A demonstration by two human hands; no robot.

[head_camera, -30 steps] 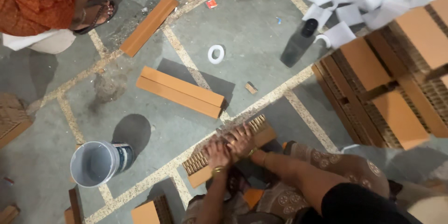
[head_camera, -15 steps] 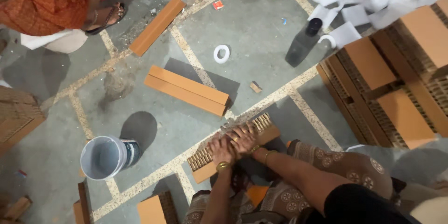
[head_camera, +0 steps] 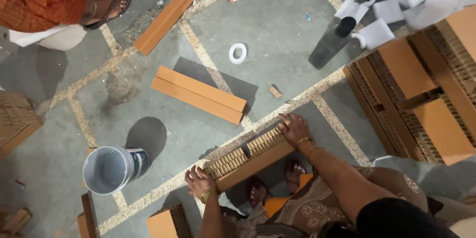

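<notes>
**Both hands on a honeycomb cardboard block**

The honeycomb cardboard block [head_camera: 250, 158] lies on the concrete floor [head_camera: 277, 35], at the person's feet. The left hand [head_camera: 199, 181] grips its near end, the right hand [head_camera: 295, 128] its far end. A grey bucket [head_camera: 110, 168] stands nearby.

Seen from above: left hand [head_camera: 199, 182] and right hand [head_camera: 294, 128] grip opposite ends of a honeycomb cardboard strip [head_camera: 249, 158] over a concrete floor [head_camera: 277, 35], grey bucket [head_camera: 110, 167] nearby

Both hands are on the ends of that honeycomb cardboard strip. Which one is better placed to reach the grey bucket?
The left hand, probably. It grips the ribbed honeycomb cardboard strip at the end nearer the grey plastic bucket; the right hand holds the far end, away from it.
</notes>
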